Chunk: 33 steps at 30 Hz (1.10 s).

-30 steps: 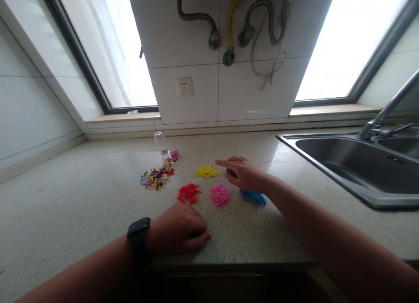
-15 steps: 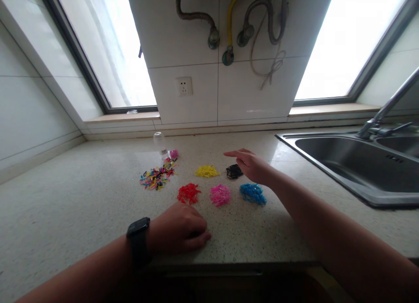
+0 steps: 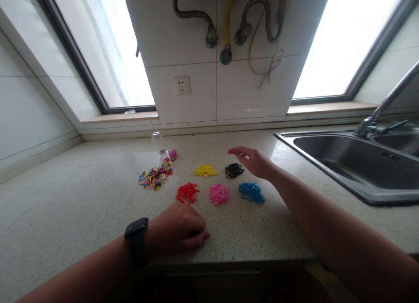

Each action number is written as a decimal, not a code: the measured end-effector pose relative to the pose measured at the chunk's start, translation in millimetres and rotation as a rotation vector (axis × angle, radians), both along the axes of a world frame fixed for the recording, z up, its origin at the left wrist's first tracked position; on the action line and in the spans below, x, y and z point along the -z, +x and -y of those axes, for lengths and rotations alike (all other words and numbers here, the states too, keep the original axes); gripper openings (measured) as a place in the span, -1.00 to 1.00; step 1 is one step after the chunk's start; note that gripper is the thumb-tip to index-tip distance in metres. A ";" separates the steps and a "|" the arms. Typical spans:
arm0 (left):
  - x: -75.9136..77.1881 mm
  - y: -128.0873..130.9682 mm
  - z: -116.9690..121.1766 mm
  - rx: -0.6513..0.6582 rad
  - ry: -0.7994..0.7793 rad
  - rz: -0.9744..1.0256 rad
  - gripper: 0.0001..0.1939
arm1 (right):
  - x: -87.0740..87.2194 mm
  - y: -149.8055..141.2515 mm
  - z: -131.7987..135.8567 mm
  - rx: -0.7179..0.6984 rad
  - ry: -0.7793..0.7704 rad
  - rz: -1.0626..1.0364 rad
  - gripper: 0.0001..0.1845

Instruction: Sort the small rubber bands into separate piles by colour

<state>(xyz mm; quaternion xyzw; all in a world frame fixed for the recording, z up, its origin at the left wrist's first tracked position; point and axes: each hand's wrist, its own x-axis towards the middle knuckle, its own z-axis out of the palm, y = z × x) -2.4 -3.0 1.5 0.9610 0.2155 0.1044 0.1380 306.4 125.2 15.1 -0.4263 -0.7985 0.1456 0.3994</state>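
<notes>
My left hand (image 3: 178, 226) rests on the counter near its front edge, fingers curled in, with nothing visible in it. Just beyond its knuckles lies a pile of red rubber bands (image 3: 187, 193). My right hand (image 3: 253, 161) hovers beside and behind the pile of black rubber bands (image 3: 234, 170), its fingers stretched out to the left and holding nothing I can see. Pink rubber bands (image 3: 219, 194) and blue rubber bands (image 3: 251, 192) form piles in the front row. Yellow rubber bands (image 3: 206, 170) lie left of the black ones. Mixed-colour rubber bands (image 3: 156, 177) are spread at the left.
Behind the mixed bands stand a clear plastic bottle (image 3: 157, 141) and a pink item (image 3: 172, 154), perhaps its cap. A steel sink (image 3: 330, 170) with a faucet (image 3: 368, 124) is set into the counter (image 3: 98, 198) at the right. Hoses and a socket (image 3: 182, 85) are on the tiled wall.
My right hand has shifted slightly right and back, uncovering more of the black pile. Its fingers have loosened from the pointing shape. My left hand stays in place.
</notes>
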 end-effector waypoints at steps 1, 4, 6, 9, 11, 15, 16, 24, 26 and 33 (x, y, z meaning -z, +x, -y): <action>0.1 -0.1 0.0 0.001 0.003 0.002 -0.63 | 0.6 0.4 -1.0 -0.002 -0.008 -0.013 -0.66; 0.6 -1.3 0.7 0.007 0.016 0.005 -0.63 | 3.5 3.0 -6.2 -0.009 -0.042 -0.075 -0.69; 0.7 -2.0 1.1 0.013 0.020 0.007 -0.64 | 6.0 6.0 -10.8 -0.019 -0.088 -0.164 -0.70; 0.4 -2.1 1.4 0.014 0.010 0.005 -0.64 | 9.1 12.5 -17.2 -0.018 -0.181 -0.300 -0.69; 0.2 -1.5 1.3 0.013 0.002 0.003 -0.64 | 10.5 18.1 -20.6 0.007 -0.231 -0.346 -0.69; 0.9 -0.8 0.6 0.015 0.016 0.002 -0.63 | 13.4 30.6 -26.7 0.080 -0.294 -0.383 -0.69; 1.2 -0.8 0.4 0.015 0.023 0.002 -0.63 | 14.5 33.4 -28.2 0.097 -0.305 -0.388 -0.69; 1.7 -0.3 0.5 0.015 0.028 0.009 -0.62 | 26.8 43.8 -36.0 0.118 -0.426 -0.283 -0.72; 1.7 -0.2 0.9 0.013 0.039 0.004 -0.63 | 28.4 44.1 -36.3 0.100 -0.423 -0.244 -0.73; 1.3 -0.9 1.4 0.018 0.077 0.005 -0.63 | 28.8 44.4 -35.3 0.077 -0.395 -0.188 -0.74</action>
